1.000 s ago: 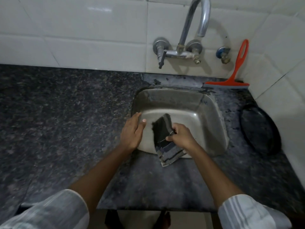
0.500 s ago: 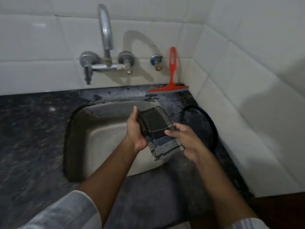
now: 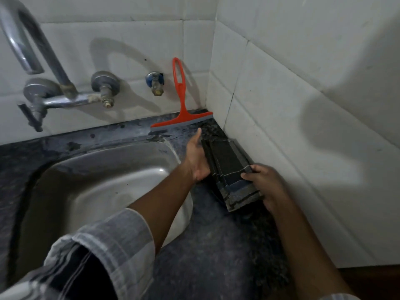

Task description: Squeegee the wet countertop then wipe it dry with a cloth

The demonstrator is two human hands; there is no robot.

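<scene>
A folded dark cloth (image 3: 231,167) with blue-grey stripes is held between both hands over the right strip of the dark speckled countertop (image 3: 216,245), close to the side wall. My left hand (image 3: 195,158) presses flat against the cloth's left edge, fingers stretched toward the corner. My right hand (image 3: 265,182) grips its near right end. An orange squeegee (image 3: 180,105) leans upright against the back wall tiles in the corner, blade on the counter, untouched.
A steel sink (image 3: 97,182) sits left of the hands, with a wall-mounted tap (image 3: 62,92) and a small blue-capped valve (image 3: 154,82) above it. White tiled walls (image 3: 303,105) close off the back and right side. A dark round object lies partly hidden under the cloth.
Both hands carried the cloth from above the sink rightward to the counter strip by the side wall. The view turned right and came closer.
</scene>
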